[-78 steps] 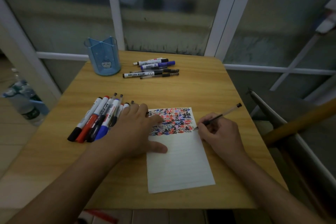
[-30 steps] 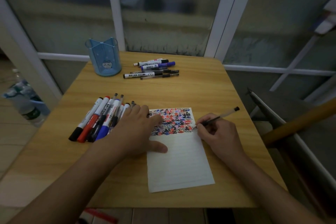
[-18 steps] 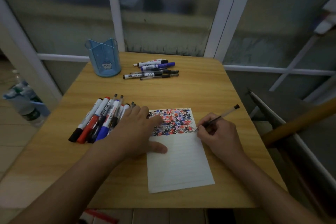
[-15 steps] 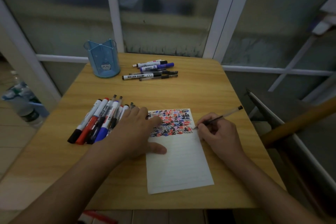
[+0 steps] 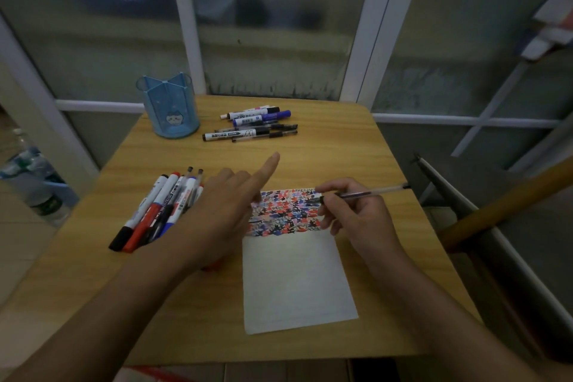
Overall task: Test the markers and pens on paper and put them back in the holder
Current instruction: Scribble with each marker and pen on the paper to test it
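Frosted glass panels in white frames stand behind a small wooden table with rounded corners (image 5: 325, 158), seen from above in dim light. On the table, near its front, a white lined sheet of paper (image 5: 294, 282) lies flat, its top strip crowded with red, blue and black test marks. At the far left corner stands a pale blue plastic pen holder (image 5: 169, 108), upright, divided into compartments, and apparently holding nothing. Just to its right lies a loose cluster of capped markers and thin pens (image 5: 254, 125), well apart from both hands. A second bundle of red, black and blue capped markers (image 5: 155, 211) lies at the left, just beside the left wrist. The left hand (image 5: 223, 211) hovers above the paper's top left corner, forefinger stretched forward, other fingers loosely bent, holding nothing. The right hand (image 5: 356, 214) pinches a slim clear-barrelled pen with a dark grip (image 5: 359, 194) between thumb and fingers near the writing end; the pen lies nearly level above the marked strip, its rear end pointing right. Such a pen is likely light, stiff and smooth, so it is best held on the dark grip section. The paper is thin and would probably slide unless pressed down.
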`<state>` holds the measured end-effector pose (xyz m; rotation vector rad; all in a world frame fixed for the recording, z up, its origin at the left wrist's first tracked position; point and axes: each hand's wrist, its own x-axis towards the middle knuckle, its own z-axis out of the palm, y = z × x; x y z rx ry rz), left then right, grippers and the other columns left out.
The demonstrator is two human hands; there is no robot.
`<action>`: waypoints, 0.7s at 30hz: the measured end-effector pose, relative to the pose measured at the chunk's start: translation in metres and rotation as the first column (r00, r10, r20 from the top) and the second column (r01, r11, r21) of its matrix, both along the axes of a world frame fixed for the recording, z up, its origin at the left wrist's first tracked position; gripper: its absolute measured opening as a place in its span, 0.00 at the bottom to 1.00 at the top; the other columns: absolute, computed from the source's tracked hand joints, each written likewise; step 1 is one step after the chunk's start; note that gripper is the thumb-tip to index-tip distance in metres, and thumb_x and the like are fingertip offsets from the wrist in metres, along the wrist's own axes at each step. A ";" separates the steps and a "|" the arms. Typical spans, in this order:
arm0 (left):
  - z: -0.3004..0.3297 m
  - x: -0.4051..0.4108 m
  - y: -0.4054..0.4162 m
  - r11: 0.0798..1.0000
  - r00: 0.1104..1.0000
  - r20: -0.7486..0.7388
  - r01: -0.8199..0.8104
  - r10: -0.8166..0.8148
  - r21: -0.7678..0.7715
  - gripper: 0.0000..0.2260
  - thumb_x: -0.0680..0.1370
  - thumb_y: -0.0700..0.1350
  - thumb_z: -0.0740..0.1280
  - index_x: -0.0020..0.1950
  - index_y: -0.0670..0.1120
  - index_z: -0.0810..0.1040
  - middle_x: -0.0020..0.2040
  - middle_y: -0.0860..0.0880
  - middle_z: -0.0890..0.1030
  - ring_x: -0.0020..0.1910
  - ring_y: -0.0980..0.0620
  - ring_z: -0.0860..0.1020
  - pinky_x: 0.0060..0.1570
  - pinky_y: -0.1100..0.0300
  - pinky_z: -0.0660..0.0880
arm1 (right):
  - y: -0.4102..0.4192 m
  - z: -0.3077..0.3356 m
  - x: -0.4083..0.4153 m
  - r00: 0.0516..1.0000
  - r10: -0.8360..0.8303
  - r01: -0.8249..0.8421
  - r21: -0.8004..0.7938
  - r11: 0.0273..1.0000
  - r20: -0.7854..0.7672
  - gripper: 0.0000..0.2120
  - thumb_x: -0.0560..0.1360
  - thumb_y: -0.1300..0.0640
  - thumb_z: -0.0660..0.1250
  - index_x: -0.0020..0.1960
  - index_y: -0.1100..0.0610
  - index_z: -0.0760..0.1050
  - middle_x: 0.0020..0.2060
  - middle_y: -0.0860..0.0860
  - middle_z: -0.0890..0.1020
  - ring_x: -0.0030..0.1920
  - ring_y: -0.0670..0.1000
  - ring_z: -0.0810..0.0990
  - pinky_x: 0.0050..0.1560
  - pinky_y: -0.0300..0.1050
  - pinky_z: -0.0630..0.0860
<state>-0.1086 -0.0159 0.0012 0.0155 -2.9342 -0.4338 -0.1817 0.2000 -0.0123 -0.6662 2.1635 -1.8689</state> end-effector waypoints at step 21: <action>0.007 0.015 0.003 0.972 0.990 -0.125 0.097 -0.070 0.216 0.44 0.76 0.38 0.70 0.74 0.67 0.42 0.52 0.53 0.78 0.47 0.58 0.76 0.52 0.60 0.78 | -0.032 0.000 0.010 0.985 0.159 -0.149 -0.132 0.980 0.069 0.04 0.76 0.63 0.72 0.49 0.57 0.78 0.39 0.54 0.85 0.38 0.52 0.85 0.36 0.37 0.77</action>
